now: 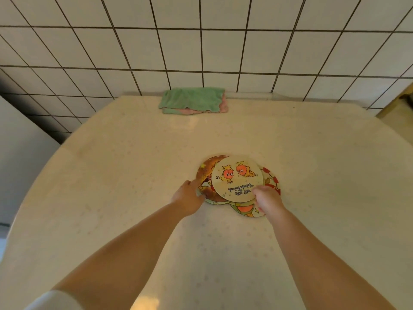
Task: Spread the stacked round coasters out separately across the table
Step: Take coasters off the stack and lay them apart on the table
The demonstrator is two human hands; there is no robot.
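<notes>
Head view, frame centre: on the desk [134,198], right hand [267,199] pinches the top coaster [237,177] while left hand [188,198] clasps the fanned stack [206,175]; next, lift it clear.

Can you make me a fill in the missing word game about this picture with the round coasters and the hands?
1. The top coaster shows two ____ cartoon characters.
2. The folded cloth by the tiled wall is mostly ____.
3. The right hand holds the near edge of the ____ coaster.
4. The left hand touches the pile on its ____ side.

Missing words: orange; green; top; left
</notes>
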